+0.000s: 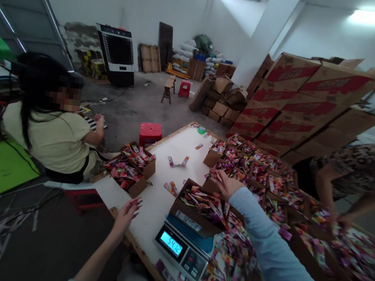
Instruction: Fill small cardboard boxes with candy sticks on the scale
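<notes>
Warehouse table point(168, 156) — scale point(183, 248) display "5412"

Box point(199, 208) sits on scale point(182, 249); more boxes point(255, 167) behind, table point(159, 201) beneath

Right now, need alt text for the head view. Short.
A cardboard box heaped with colourful sachets sits on a digital scale on a white table; the right hand reaches past it toward rows of filled boxes, the left hand hovers open at the table edge. A seated person faces away at left.
</notes>
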`<state>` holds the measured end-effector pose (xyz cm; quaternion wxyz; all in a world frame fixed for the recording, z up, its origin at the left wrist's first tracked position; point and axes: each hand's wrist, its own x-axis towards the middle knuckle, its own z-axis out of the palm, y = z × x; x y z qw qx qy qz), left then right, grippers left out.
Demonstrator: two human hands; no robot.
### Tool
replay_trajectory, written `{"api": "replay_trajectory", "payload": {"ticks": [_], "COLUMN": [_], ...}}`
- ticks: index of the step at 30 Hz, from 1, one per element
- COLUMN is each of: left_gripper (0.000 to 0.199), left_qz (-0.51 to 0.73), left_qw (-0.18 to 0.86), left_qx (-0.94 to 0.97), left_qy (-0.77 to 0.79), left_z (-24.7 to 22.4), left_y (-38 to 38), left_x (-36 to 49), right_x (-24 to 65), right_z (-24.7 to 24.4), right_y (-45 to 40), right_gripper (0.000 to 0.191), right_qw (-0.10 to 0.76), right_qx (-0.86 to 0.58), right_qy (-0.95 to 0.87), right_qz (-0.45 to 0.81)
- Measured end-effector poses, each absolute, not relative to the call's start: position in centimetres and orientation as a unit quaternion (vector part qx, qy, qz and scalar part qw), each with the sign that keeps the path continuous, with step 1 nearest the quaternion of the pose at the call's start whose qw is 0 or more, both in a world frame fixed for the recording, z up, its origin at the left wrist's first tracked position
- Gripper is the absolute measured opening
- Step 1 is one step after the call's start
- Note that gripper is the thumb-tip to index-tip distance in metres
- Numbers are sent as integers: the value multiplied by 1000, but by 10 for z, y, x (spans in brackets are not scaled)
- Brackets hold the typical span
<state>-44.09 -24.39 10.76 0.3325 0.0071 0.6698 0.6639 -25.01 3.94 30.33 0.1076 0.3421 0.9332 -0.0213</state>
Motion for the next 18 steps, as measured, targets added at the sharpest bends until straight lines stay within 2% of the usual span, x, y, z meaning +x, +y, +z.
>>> {"api": "replay_trajectory", "payload": {"ticks": [3,8,10,12,14,15,18], "left_gripper": [47,57,57,57,57,58,59], "left_qz": [666,663,661,664,668,669,672], "left_qw": [333,340,339,336,333,330,316], "left_qx": [13,18,17,16,15,13,5], "left_qy": [667,667,669,668,665,665,670], "left_z": [102,100,100,100,98,97,93], "left_y": [-246,-250,-252,-255,-258,-260,-265], "left_x": [-440,-437,-436,-435,-436,-436,-438], "right_x": [-252,-259,-262,-264,-262,-259,-238], "right_z": [297,279,267,255,249,249,256], "right_y": [36,37,37,37,41,44,62], "right_gripper": [45,46,55,77,93,93,74], "right_qw": [138,143,145,135,78,33,-130], "right_qx": [327,315,306,290,267,256,262], "right_qy": [935,938,941,946,955,958,938], "right_qz": [-1,2,-18,-53,-98,-122,-186]}}
